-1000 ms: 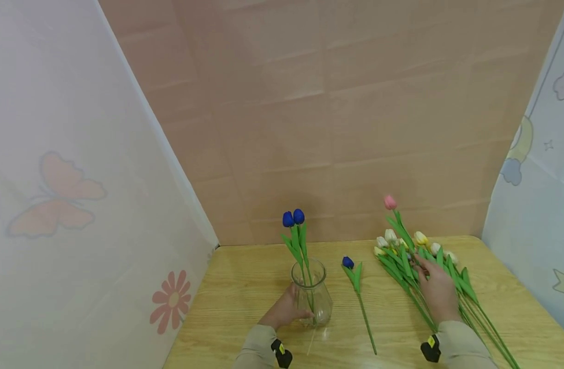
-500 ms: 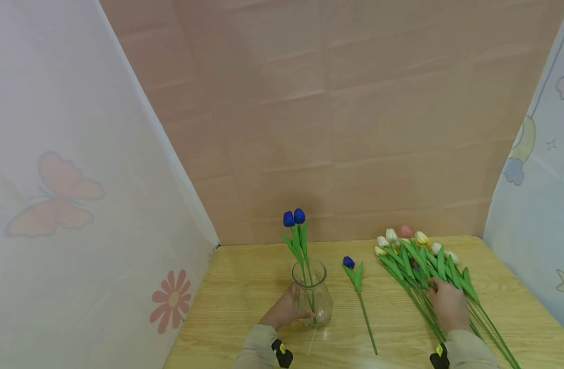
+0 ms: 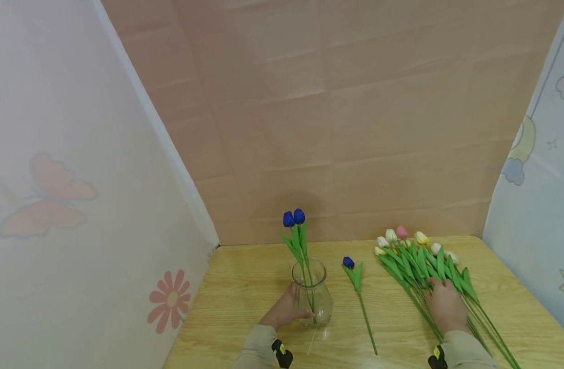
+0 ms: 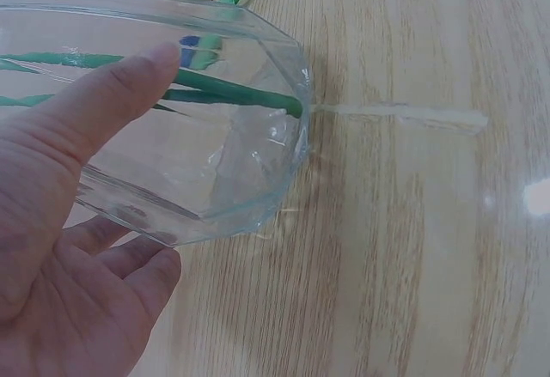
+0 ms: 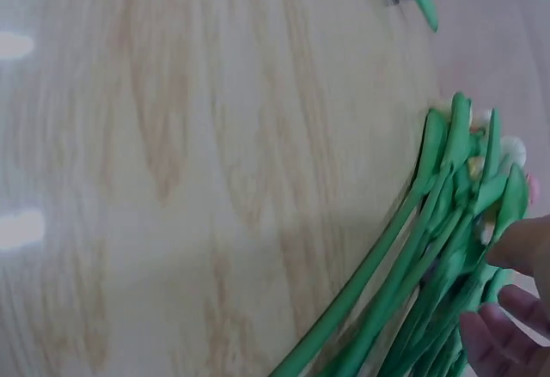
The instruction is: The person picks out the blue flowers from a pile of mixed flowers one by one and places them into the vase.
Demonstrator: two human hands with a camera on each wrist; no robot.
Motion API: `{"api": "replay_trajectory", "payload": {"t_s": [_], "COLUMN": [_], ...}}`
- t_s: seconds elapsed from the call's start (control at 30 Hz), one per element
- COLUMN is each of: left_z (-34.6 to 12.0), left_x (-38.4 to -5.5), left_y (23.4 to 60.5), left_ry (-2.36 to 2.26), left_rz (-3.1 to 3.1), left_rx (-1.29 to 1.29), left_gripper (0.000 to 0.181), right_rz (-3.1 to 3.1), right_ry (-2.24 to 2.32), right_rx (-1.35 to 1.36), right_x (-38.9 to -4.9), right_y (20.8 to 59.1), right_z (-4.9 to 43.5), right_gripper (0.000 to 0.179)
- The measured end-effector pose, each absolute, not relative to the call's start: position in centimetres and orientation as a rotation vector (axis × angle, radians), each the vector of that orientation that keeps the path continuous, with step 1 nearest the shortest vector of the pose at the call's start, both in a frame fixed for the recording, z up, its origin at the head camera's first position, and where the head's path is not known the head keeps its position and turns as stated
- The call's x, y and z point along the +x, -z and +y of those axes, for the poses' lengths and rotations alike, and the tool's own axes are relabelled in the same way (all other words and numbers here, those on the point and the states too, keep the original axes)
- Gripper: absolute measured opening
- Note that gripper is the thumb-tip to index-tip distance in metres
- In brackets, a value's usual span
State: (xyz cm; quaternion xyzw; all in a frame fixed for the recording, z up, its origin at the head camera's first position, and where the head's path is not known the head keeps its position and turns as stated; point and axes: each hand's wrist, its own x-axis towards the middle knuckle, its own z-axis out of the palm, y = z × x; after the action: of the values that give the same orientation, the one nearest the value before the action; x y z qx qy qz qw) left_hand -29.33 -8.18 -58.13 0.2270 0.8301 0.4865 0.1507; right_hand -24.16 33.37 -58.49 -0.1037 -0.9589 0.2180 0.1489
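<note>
My left hand [image 3: 284, 310] grips the lower side of a clear glass vase [image 3: 325, 302], thumb across the near side and fingers curled beneath in the left wrist view. Inside the vase stand two blue tulips [image 3: 293, 218], their green stem ends at its base. My right hand [image 3: 445, 305] is over a bunch of tulips [image 3: 420, 256] lying on the right, its thumb [image 5: 520, 246] and fingers parted above the stems. A pink tulip [image 3: 402, 232] lies among white and yellow ones there. One loose blue tulip [image 3: 348, 262] lies between vase and bunch.
All of it is on a light wooden table [image 3: 245, 277]. A brown backdrop [image 3: 282, 128] rises behind, and printed white curtains [image 3: 79, 154] flank both sides. A clear strip [image 4: 404, 115] lies on the table by the vase base.
The pink tulip, raised in my right hand a second ago, has come down onto the bunch and shifted slightly left. My right hand moved down and toward me; the left hand and vase stayed still.
</note>
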Motion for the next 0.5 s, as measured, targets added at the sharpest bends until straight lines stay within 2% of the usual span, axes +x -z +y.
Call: {"api": "replay_trajectory", "payload": {"t_s": [0.13, 0.33, 0.5], "left_z": [-8.2, -8.3, -8.3], "left_x": [-29.3, -29.3, -29.3], "left_y": [58.1, 58.0, 58.2], "left_ry": [-1.391, -1.391, -1.403], "left_rz": [2.388, 2.391, 2.384], "left_rx": [0.637, 0.63, 0.629], "left_gripper": [0.107, 0.106, 0.106], "right_rz": [-2.713, -2.821, -2.989], "right_ry": [-0.686, -0.941, -1.135], "right_rx": [-0.221, 0.05, 0.146], "right_x": [-24.8, -26.4, -27.3], "right_y": [57.8, 56.3, 56.8], "right_z": [31.5, 27.4, 24.3], "right_gripper": [0.031, 0.023, 0.02]}}
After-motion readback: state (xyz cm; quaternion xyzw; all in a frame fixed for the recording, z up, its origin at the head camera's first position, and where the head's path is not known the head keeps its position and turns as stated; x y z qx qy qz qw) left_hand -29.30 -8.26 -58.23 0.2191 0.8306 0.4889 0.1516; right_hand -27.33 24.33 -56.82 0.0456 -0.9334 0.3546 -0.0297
